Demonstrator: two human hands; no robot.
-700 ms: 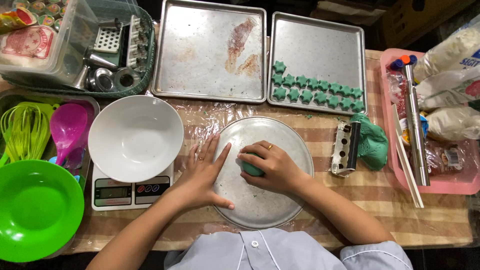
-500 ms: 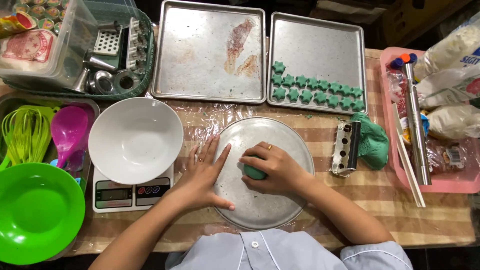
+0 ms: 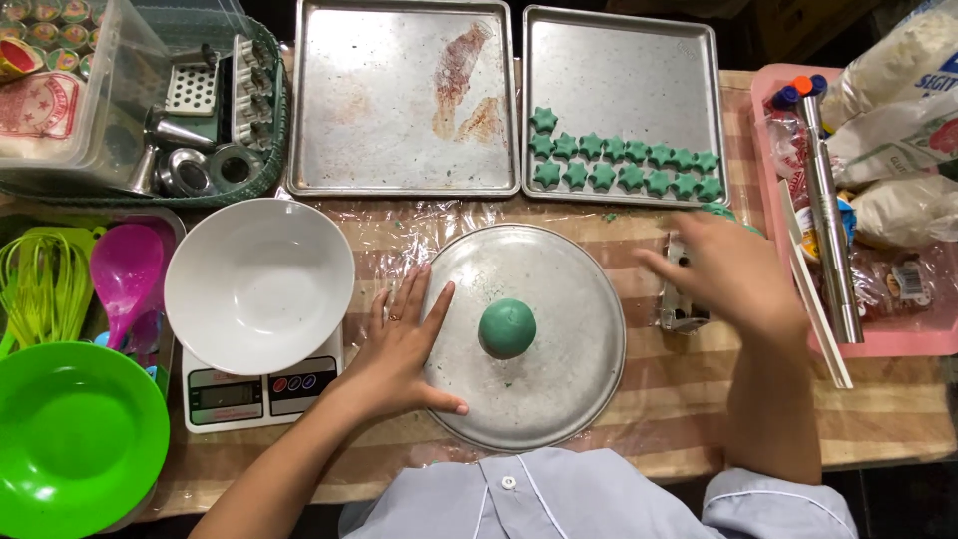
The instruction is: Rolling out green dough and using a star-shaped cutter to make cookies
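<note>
A ball of green dough (image 3: 507, 327) sits alone near the middle of a round metal plate (image 3: 559, 409), touched by neither hand. The left hand (image 3: 399, 349) lies flat and spread on the plate's left rim, fingers pointing up and away from the body, just left of the ball. The right hand (image 3: 723, 269) is well off to the right of the plate, open with fingers loosely spread and blurred, over a small metal cutter (image 3: 679, 309) on the plastic-covered striped table (image 3: 649, 419); I cannot tell whether it touches the cutter. So the ball lies between the hands, much nearer the left; being round, it has no long axis. Beyond the plate, a baking tray (image 3: 624, 80) carries rows of green star-shaped pieces (image 3: 624, 165) along its near edge, and an empty tray (image 3: 399, 100) stands beside it. At the far right, a pink tray (image 3: 898, 339) holds white bags with coloured print and a clear wrapped packet. At left, a white bowl (image 3: 257, 284) rests on a kitchen scale (image 3: 261, 391), next to a green bowl (image 3: 70, 439).
</note>
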